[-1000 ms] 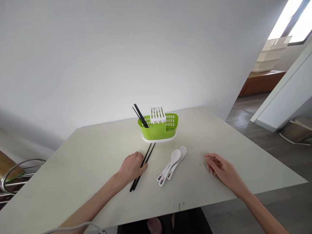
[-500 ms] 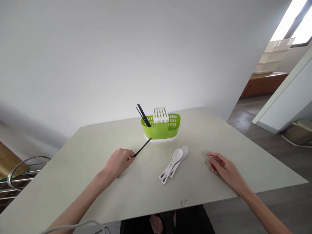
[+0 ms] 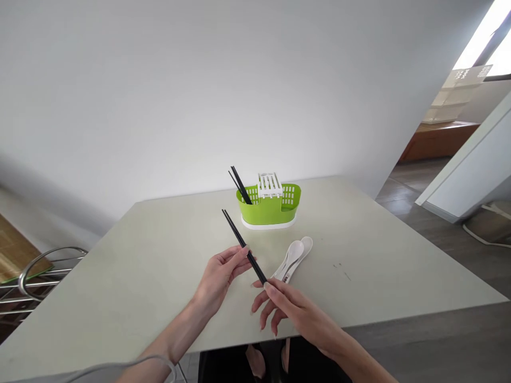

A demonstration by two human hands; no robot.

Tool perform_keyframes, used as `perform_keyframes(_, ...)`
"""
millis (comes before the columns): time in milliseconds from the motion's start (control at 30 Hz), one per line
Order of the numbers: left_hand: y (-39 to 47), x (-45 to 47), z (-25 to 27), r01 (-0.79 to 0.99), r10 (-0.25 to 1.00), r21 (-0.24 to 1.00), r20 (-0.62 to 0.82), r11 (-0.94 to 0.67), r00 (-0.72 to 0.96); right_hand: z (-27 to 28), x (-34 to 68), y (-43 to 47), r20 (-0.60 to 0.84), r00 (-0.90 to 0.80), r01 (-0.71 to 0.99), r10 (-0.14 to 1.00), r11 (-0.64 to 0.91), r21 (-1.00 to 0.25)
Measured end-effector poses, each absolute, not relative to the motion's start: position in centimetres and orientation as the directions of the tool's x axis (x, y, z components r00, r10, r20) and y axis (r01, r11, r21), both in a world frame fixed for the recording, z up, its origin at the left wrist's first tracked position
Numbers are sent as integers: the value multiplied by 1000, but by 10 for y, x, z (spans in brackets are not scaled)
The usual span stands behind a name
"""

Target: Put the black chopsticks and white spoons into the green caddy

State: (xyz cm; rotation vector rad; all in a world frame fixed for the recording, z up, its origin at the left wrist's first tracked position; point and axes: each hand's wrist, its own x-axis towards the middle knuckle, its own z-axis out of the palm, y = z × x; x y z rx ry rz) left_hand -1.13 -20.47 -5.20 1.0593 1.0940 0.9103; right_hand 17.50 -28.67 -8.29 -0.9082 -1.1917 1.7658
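A pair of black chopsticks (image 3: 235, 229) is held above the table, tilted with the thin tips up and to the left. My left hand (image 3: 223, 274) pinches them around the middle between thumb and fingers. At their lower end, my right hand (image 3: 293, 308) grips them between thumb and index finger, its other fingers spread. White spoons (image 3: 295, 250) lie stacked on the table behind my right hand, which hides their handles. Beyond stands a green utensil basket (image 3: 263, 214) with a white slatted top piece (image 3: 270, 185); more black chopsticks (image 3: 241, 186) lean in its left compartment.
The pale table (image 3: 167, 255) meets a white wall (image 3: 239, 96) at the back. A metal wire rack (image 3: 51, 271) is off the left edge. A grey cable (image 3: 131, 364) crosses my left forearm. Small dark marks (image 3: 341, 270) dot the tabletop at right.
The chopsticks have been lifted off the table and turned so the tips point up-left. My right hand has come across from the right and taken their lower end.
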Motion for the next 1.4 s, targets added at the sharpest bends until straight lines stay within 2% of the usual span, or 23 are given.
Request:
perform_keyframes(167,-213,-19,-61,-57,942,964,-241,261,234,-89,170,-284,-185,-349,-212,919,-270,-939)
perform_keyframes(300,-206,-35,-63,0,960,970,-240,243,143,-91,177,-285,-197,-366,-172,910,-274,-946)
perform_keyframes(400,-204,-43,-62,26,964,973,-232,230,133,-88,184,-287,-211,-380,-123,901,-275,-953)
perform_keyframes(533,-204,-44,-58,99,962,973,-222,208,161,-87,193,-286,-173,-386,-84,906,-221,-972)
perform_keyframes(667,-182,-53,-40,99,990,988,-128,122,54,-91,218,-284,-116,-362,-39,925,-139,-990)
perform_keyframes(767,-143,-72,-10,4,993,1000,-21,22,-118,-102,261,-282,-100,-231,56,968,-89,-994)
perform_keyframes(833,-113,-86,14,-63,967,995,64,-82,-247,-115,295,-281,-88,-43,104,995,-83,-991)
perform_keyframes(933,-74,-94,43,-53,936,983,153,-178,-317,-141,337,-278,-55,219,172,974,-94,-981)
perform_keyframes(1033,-46,-83,53,17,941,985,168,-171,-294,-162,355,-276,-51,322,204,945,-122,-971)
perform_keyframes(1167,-21,-55,42,131,967,983,156,-131,-203,-170,353,-276,-55,268,226,962,-119,-967)
perform_keyframes(1400,7,-22,21,295,986,955,77,-30,-148,-163,349,-275,-76,238,237,968,-134,-962)
